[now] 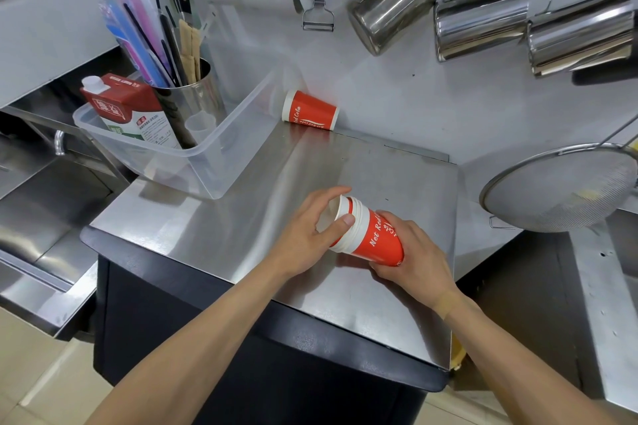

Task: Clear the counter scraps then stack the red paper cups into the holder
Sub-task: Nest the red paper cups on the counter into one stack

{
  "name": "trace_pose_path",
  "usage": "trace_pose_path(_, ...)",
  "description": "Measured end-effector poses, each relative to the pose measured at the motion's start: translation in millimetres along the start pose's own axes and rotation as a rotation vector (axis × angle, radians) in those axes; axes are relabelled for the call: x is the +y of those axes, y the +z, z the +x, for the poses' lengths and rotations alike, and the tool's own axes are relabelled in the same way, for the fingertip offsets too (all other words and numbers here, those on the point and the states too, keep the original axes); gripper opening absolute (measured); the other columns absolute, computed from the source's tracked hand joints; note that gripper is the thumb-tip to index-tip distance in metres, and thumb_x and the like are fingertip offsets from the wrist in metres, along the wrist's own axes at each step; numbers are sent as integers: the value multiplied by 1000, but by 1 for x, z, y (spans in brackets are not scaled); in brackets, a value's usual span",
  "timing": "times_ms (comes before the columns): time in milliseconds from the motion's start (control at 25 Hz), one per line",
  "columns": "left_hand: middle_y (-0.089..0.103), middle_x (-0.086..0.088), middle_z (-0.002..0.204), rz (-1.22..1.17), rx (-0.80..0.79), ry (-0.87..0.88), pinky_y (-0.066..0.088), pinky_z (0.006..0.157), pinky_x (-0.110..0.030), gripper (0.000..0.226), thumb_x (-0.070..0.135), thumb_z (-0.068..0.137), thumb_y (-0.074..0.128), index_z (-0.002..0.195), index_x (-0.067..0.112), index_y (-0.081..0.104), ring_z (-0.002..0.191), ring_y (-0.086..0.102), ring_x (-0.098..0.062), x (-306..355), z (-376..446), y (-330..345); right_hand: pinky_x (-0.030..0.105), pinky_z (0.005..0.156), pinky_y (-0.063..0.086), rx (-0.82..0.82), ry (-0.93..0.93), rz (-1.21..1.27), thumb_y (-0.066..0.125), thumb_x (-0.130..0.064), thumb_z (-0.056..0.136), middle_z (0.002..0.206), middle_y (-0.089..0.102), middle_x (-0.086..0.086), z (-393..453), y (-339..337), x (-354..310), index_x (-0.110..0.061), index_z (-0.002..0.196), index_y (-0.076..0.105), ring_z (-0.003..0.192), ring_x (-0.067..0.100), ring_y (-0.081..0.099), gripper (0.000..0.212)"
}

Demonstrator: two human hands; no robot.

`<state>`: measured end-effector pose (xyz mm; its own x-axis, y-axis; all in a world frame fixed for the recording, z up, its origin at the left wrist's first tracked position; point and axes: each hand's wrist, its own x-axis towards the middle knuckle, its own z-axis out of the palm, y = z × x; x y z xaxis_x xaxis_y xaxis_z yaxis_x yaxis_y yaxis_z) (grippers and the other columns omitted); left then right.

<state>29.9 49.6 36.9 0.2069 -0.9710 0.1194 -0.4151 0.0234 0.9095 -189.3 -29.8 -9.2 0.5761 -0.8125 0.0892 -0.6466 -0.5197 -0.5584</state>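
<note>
A nested stack of red paper cups (374, 238) with white rims lies tilted on its side over the steel counter (262, 217), mouth toward the left. My left hand (307, 235) grips the rim end, thumb across the white rims. My right hand (414, 252) holds the base end from the right. Another single red paper cup (310, 110) lies on its side at the back of the counter against the wall. No cup holder shows clearly.
A clear plastic bin (214, 162) at the back left holds a red milk carton (127, 110) and a steel utensil cup (193, 103). Steel pitchers (480, 21) and a peeler (318, 17) hang on the wall. A mesh strainer (559, 186) juts in at right.
</note>
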Motion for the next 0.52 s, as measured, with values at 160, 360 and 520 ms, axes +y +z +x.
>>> trace_pose_path(160,47,24,132,-2,-17,6,45,102,-26,40,65,88,54,127,61,45,125,48,1,-1,2,2,28,86,43,3,8,-8,82,-56,69,135,54,-5,1,0,0,-40,145,30,117,17,54,94)
trace_pose_path(360,48,19,133,6,-46,8,45,100,-23,39,62,89,54,127,60,45,124,47,5,-2,6,7,26,86,42,0,19,3,82,-57,68,135,54,-6,2,1,1,-43,145,28,116,13,53,94)
trace_pose_path(520,48,21,133,6,-65,11,43,97,-18,39,64,89,54,128,61,45,124,47,6,-4,10,8,25,85,42,0,32,19,82,-57,68,135,53,-7,3,0,0,-43,144,28,111,6,46,94)
